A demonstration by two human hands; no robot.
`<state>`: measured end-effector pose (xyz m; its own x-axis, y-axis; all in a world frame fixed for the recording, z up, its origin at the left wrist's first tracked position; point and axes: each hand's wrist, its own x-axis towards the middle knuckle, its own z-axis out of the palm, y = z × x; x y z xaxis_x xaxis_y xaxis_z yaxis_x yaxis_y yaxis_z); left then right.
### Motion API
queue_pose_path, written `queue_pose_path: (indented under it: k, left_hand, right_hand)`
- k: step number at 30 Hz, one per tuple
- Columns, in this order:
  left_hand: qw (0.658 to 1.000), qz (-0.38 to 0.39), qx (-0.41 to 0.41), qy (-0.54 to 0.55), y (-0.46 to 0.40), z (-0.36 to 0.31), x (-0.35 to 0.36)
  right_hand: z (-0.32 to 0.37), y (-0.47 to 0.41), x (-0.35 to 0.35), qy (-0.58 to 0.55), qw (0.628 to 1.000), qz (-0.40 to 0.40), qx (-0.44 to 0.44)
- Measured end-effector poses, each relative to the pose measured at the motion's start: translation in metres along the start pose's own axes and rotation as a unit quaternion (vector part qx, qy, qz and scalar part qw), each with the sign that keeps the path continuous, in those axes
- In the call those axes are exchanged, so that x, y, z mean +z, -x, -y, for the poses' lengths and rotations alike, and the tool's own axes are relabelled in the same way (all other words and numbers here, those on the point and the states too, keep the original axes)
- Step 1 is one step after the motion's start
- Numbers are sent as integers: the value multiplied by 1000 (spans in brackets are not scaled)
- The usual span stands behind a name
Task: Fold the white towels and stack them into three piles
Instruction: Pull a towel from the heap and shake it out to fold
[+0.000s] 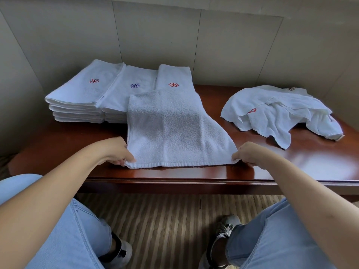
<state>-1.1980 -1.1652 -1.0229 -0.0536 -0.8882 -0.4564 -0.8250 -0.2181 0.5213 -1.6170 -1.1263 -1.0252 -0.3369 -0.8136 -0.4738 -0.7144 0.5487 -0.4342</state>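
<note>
A white towel (174, 131) lies spread on the dark wooden table (291, 162), its far end draped over the right pile. My left hand (116, 152) pinches its near left corner and my right hand (250, 154) pinches its near right corner. Three piles of folded towels stand at the back left: the left pile (81, 94) with a red emblem, the middle pile (132, 88) with a blue emblem, the right pile (174, 78) with a red emblem. A heap of unfolded towels (281, 111) lies at the right.
Panelled walls close in the table at the back and both sides. The table's front edge (174, 181) runs just below my hands. My knees in light jeans and my shoes are over a striped floor below.
</note>
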Motion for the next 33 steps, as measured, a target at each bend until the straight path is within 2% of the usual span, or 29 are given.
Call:
queue_pose_path:
  k: [4,8,10,12,14,15,17,19,22,25,30,33]
  left_hand:
    - [992,20,12,123,6,4,-5]
    - [962,3,68,263,9,0,-22]
    - [924,7,92,371,9,-6,-29]
    - [861,17,115,494,9,-13,-34]
    - [813,32,146,563,8,-21,-41]
    - [803,36,165,572,8,-26,-48]
    - [805,6,202,558,8,-36,-61]
    - [813,-56,219,536,10,-46,-75]
    - [813,-136,233,516,14,-62,-95]
    - [806,-197,260,494,26,-79,-123]
    - [760,-272,334,486,76,-110,-172]
    - [747,-321,347,467,104,-120,-186]
  right_hand:
    - [-7,-3,-4,-57,998,4,-30]
    - [-12,-3,-16,-230,969,-22,-91]
    - [-10,-1,-23,-339,931,-27,-136]
    - [-4,3,-31,-436,882,-23,-177]
    - [4,7,-43,-477,851,-18,-218]
    - [9,10,-50,-475,847,-11,-239]
    - [21,16,-65,-436,859,-22,-268]
    - [35,22,-80,-388,874,-85,-281]
    - [62,33,-102,-333,877,-175,-300]
    - [90,51,-130,-324,859,-238,-318]
    - [125,96,-183,-302,823,-302,-374]
    - [131,125,-203,-278,809,-336,-394]
